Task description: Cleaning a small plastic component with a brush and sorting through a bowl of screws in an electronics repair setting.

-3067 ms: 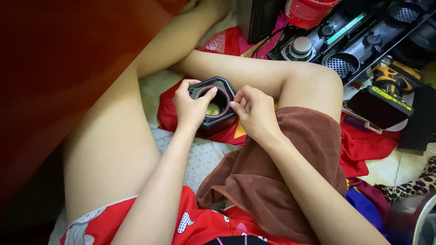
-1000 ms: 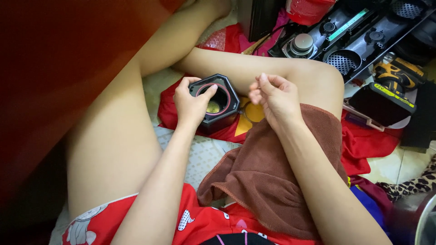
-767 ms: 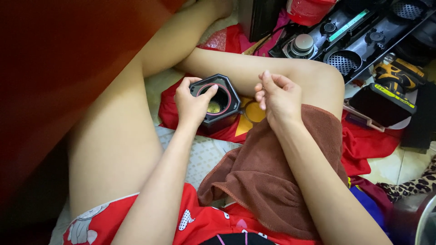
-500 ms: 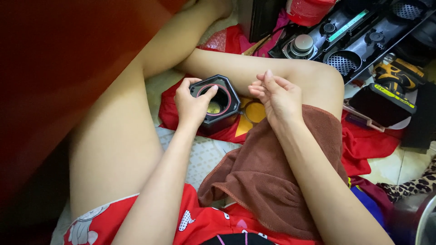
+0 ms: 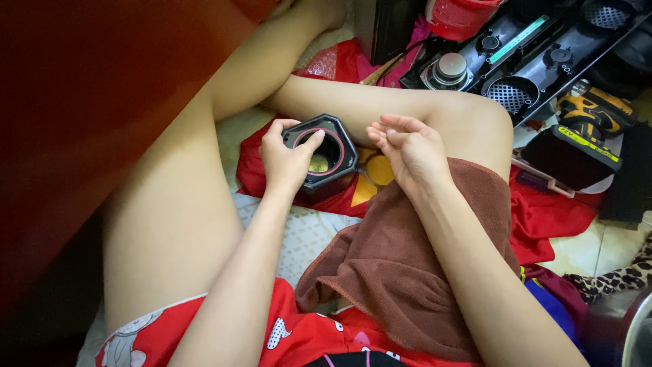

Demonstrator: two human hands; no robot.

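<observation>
I see a tiled floor (image 5: pixel 598 251) covered with a crumpled red cloth (image 5: pixel 550 217). My left hand (image 5: pixel 288 160) wraps its grip around a black six-sided plastic shell with a round hole (image 5: pixel 324 153), low on the cloth. My right hand (image 5: pixel 411 153) hovers beside it, fingers curled, pinching nothing I can see, above a soft brown towel (image 5: pixel 401 265).

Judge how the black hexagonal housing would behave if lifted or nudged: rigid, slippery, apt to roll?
The black hexagonal housing looks like stiff moulded plastic, so probably rigid. Its flat sides make rolling unlikely. The left hand holds it alone, suggesting it is light; the smooth surface might slip a little.
</observation>
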